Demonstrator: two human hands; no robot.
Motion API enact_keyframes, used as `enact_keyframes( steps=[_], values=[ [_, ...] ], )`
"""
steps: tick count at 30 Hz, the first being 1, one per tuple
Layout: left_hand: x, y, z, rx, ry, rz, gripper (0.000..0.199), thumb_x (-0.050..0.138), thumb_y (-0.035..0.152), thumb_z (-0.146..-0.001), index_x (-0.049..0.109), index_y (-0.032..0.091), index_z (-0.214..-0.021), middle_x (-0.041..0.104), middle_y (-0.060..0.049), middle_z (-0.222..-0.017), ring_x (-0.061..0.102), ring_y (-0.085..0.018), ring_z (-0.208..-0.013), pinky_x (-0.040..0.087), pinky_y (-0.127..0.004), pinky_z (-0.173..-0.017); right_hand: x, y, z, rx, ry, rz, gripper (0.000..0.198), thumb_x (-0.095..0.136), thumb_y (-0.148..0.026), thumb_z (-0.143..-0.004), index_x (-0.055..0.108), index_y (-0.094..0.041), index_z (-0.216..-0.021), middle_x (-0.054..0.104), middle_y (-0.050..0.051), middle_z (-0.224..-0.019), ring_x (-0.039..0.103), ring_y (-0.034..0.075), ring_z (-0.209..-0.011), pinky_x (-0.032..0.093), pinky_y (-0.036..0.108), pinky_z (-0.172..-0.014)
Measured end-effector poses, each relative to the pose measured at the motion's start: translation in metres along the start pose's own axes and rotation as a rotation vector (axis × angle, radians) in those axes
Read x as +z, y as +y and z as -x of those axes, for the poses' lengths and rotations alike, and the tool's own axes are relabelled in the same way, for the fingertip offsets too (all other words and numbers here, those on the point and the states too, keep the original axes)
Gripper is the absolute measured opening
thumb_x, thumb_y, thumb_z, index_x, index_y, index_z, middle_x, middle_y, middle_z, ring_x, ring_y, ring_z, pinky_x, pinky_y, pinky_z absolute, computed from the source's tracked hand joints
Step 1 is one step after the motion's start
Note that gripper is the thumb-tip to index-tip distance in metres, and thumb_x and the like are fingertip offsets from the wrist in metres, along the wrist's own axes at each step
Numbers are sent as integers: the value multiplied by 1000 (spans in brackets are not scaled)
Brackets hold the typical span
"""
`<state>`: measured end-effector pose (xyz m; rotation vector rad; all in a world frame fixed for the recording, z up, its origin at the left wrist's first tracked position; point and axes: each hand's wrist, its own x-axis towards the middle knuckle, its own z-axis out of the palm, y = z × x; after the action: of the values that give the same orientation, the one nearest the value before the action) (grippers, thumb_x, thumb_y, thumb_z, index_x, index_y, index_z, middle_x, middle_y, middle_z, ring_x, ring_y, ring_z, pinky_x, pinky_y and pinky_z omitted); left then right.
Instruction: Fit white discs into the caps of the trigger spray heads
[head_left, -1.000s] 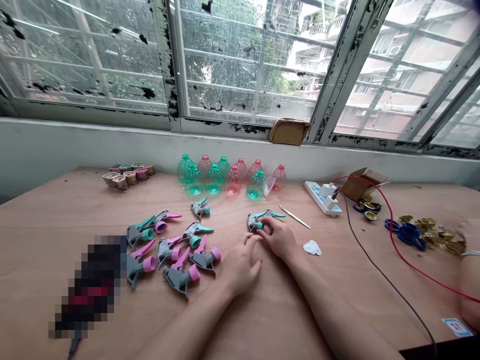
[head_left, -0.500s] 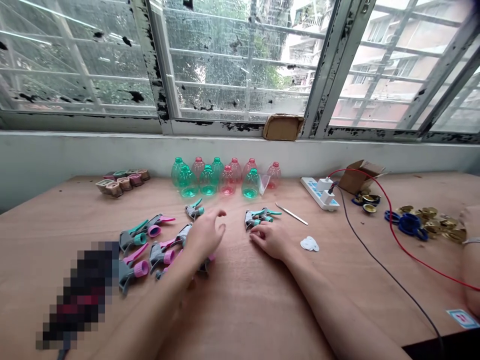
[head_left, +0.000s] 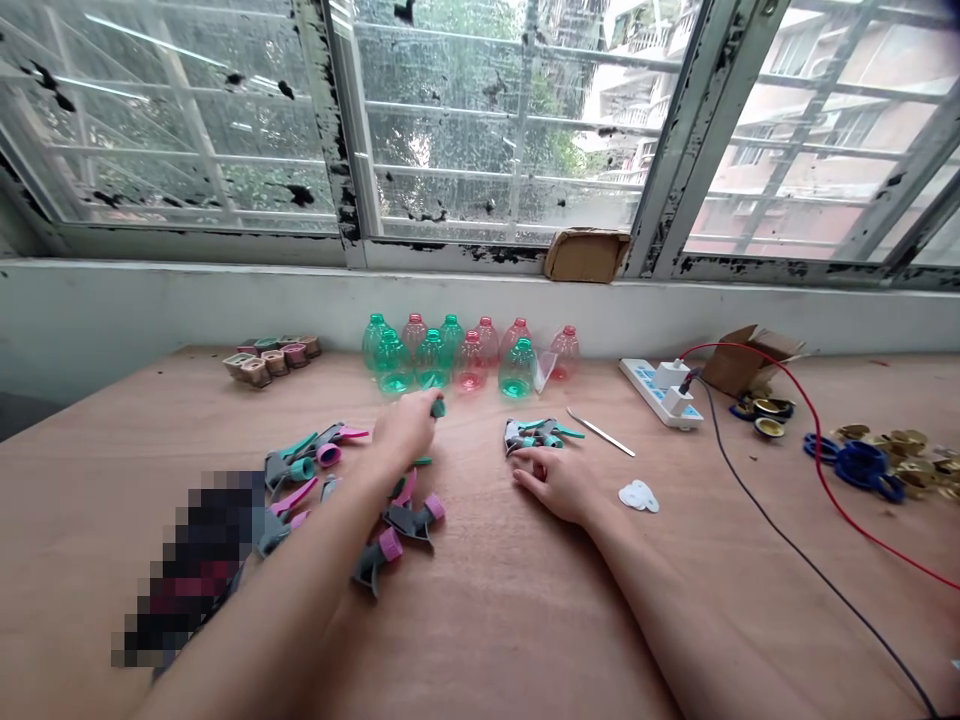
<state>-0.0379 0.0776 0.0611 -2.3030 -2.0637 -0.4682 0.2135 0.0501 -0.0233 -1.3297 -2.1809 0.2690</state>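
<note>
My left hand (head_left: 405, 428) is closed around a grey and green trigger spray head, its green collar (head_left: 439, 407) poking out past my fingers. On the table, my right hand (head_left: 559, 482) rests with loosely bent fingers apart, nothing visible in them. Just beyond those fingertips lie grey trigger spray heads with green levers (head_left: 551, 432). Around my left forearm are several more spray heads, such as one with a pink collar (head_left: 412, 518) and one with a green collar (head_left: 289, 468); the arm covers part of this group. Green bottles (head_left: 516, 370) and pink bottles (head_left: 471, 365) stand behind, without tops.
Tweezers (head_left: 601, 434) and white discs (head_left: 639, 496) lie near my right hand. Farther right are a power strip (head_left: 660, 395) with cables, a cardboard box (head_left: 742, 360) and blue and gold parts (head_left: 862, 465). Small containers (head_left: 274, 358) sit at the back left. A pixelated dark area covers the left.
My left hand, open before, has moved forward and closed on the green-collared spray head. My right hand stays by its spray heads. The whole view has shifted slightly.
</note>
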Motion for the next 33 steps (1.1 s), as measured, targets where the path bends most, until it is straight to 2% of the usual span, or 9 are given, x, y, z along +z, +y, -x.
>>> enact_keyframes(
  steps=[3, 7, 9, 12, 16, 19, 23, 28, 33],
  values=[
    [3, 41, 32, 151, 194, 249, 40, 50, 17, -85, 53, 24, -125, 62, -7, -118, 60, -23, -100, 46, -32, -85, -1, -2, 0, 7, 26, 8, 21, 56, -34, -86, 71, -23, -95, 66, 1, -71, 55, 15, -63, 34, 25, -57],
    [31, 76, 71, 253, 172, 545, 38, 51, 13, -84, 55, 24, -120, 62, -7, -114, 60, -22, -98, 47, -32, -83, -17, 0, 1, 37, 48, 78, 25, 54, -34, -87, 70, -20, -73, 66, 2, -70, 56, 15, -64, 35, 25, -59],
    [48, 80, 81, 236, 106, 617, 36, 50, 15, -86, 54, 23, -121, 64, -7, -110, 61, -22, -95, 47, -32, -81, -35, 10, 5, 139, 34, 118, 26, 55, -35, -85, 68, -20, -68, 66, 3, -69, 57, 15, -64, 35, 25, -58],
    [66, 77, 86, 233, 30, 681, 33, 51, 15, -85, 56, 22, -117, 66, -5, -102, 62, -20, -89, 47, -31, -81, -68, 38, 19, 414, -75, 131, 17, 63, -34, -77, 69, -19, -72, 68, 4, -73, 59, 16, -65, 36, 24, -54],
    [72, 73, 83, 266, -20, 719, 30, 54, 12, -81, 59, 22, -109, 68, -3, -99, 62, -18, -88, 45, -29, -82, -95, 77, 42, 621, -240, 39, 24, 73, -33, -64, 71, -17, -82, 69, 5, -82, 62, 17, -69, 40, 23, -54],
    [70, 73, 82, 300, -44, 707, 33, 54, 9, -79, 60, 23, -109, 68, -3, -102, 61, -18, -90, 44, -29, -82, -97, 87, 50, 624, -320, -68, 26, 76, -25, -58, 71, -17, -83, 68, 4, -79, 61, 16, -66, 41, 22, -54],
    [70, 74, 83, 313, -59, 709, 35, 53, 9, -78, 60, 24, -110, 67, -3, -102, 60, -19, -92, 43, -28, -80, -91, 81, 46, 640, -342, -67, 25, 73, -17, -56, 70, -16, -80, 65, 3, -75, 59, 15, -63, 41, 22, -53],
    [69, 74, 84, 309, -63, 715, 30, 55, 12, -78, 60, 23, -105, 67, -3, -102, 60, -19, -93, 43, -28, -80, -84, 80, 45, 614, -360, -106, 20, 70, -17, -57, 69, -15, -77, 64, 3, -73, 58, 14, -62, 42, 22, -52],
    [68, 72, 85, 290, -69, 751, 31, 56, 13, -77, 60, 23, -105, 68, -3, -100, 61, -18, -88, 43, -26, -77, -84, 90, 51, 535, -340, -181, 26, 67, -16, -59, 69, -16, -86, 59, -1, -68, 53, 11, -56, 40, 21, -50]
  ],
)
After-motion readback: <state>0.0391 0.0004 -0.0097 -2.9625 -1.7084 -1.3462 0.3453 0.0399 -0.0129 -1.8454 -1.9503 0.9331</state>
